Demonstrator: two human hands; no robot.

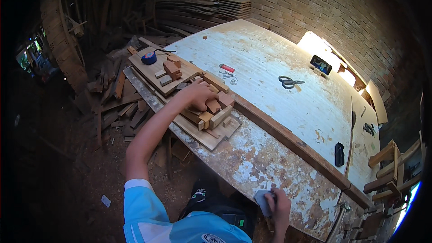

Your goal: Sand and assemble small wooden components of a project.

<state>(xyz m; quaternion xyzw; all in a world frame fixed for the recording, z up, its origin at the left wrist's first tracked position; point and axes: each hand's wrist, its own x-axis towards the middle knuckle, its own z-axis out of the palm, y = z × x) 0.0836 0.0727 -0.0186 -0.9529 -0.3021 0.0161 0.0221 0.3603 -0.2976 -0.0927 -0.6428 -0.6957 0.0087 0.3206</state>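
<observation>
My left hand [198,94] reaches into a shallow wooden tray [220,117] of small blocks at the left of the workbench. Its fingers curl down around a reddish-brown wooden block [213,105], and their tips are partly hidden. Other blocks [226,99] lie close by in the same tray. Down at the bench's near edge, my right hand [281,204] is closed on a flat grey piece [263,201] that looks like folded sandpaper.
Beyond the tray, a board [150,69] carries more blocks and a blue tape measure [149,58]. A long wooden beam [288,138] crosses the bench. Black scissors [290,82], a red lighter [227,68], a propped phone [321,65] and a black tool [339,154] lie farther off.
</observation>
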